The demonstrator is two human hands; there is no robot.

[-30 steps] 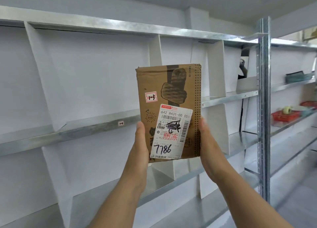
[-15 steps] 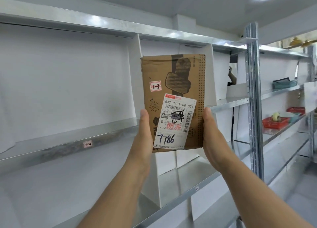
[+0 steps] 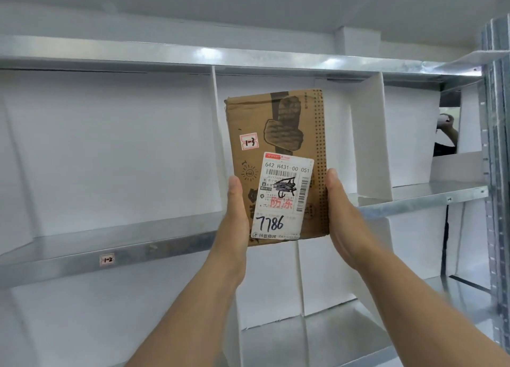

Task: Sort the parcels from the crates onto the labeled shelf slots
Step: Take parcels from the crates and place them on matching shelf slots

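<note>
The person stood at the shelving with the parcel (image 3: pixel 278 135) held upright between both hands, lifted in front of the bay just right of a white divider (image 3: pixel 218 146). The left hand (image 3: pixel 237 209) gripped its lower left edge and the right hand (image 3: pixel 342 212) its lower right edge. Each thumb lay along the front face. The other fingers were hidden behind the cardboard, so I could not tell how they curled.

Just above the left thumb, a small sticker (image 3: pixel 249 141) read 1-3. Well left of the left fingers and lower, the tag (image 3: pixel 106 259) on the shelf lip (image 3: pixel 165 249) read 1-2, marking the wide bay on that side of the divider. I judged the bay straight beyond the fingertips to be 1-3, though any tag of its own was hidden behind the parcel and wrists.

To do it well, the parcel wanted carrying forward over the shelf lip with its bottom edge clear of the metal. It needed to stay between the divider by the left fingers and the next divider (image 3: pixel 369 140) beyond the right fingers, and to be set down with the sticker facing out before the thumbs let go.
</note>
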